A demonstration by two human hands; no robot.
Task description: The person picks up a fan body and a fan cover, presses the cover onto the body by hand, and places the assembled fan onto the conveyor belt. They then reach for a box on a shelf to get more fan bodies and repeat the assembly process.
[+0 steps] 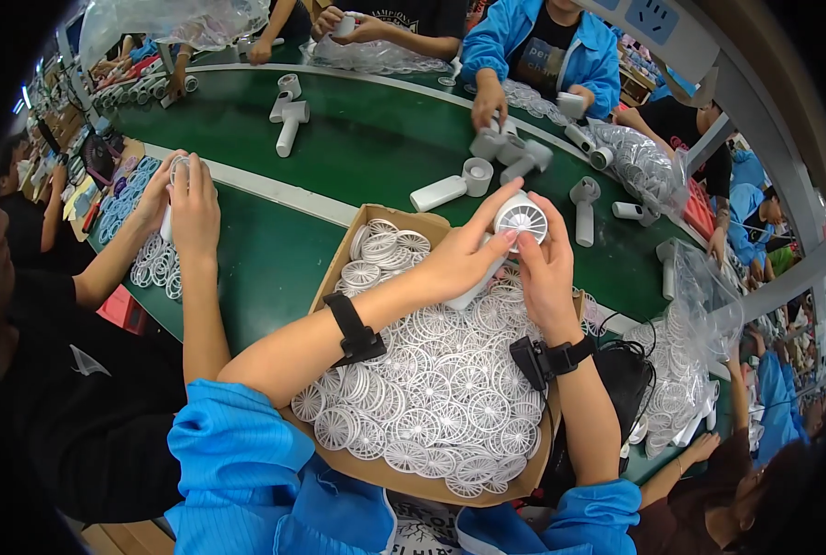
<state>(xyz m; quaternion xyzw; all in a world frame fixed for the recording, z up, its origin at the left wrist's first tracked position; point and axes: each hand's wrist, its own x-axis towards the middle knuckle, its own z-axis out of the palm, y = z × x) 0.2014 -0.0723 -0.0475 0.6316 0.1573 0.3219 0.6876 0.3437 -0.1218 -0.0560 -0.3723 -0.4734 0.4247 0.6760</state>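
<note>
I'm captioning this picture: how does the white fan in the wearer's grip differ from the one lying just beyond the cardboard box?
The held fan is in the left grip and right grip; the lying fan rests on the green surface. The held fan's face shows white spokes; on the lying fan's ring I can make out none. Both are white, with round heads and handles.

Even light, dark curved fisheye edges

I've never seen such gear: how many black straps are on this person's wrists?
2: the left strap around the left wrist, the right strap around the right wrist.
</note>
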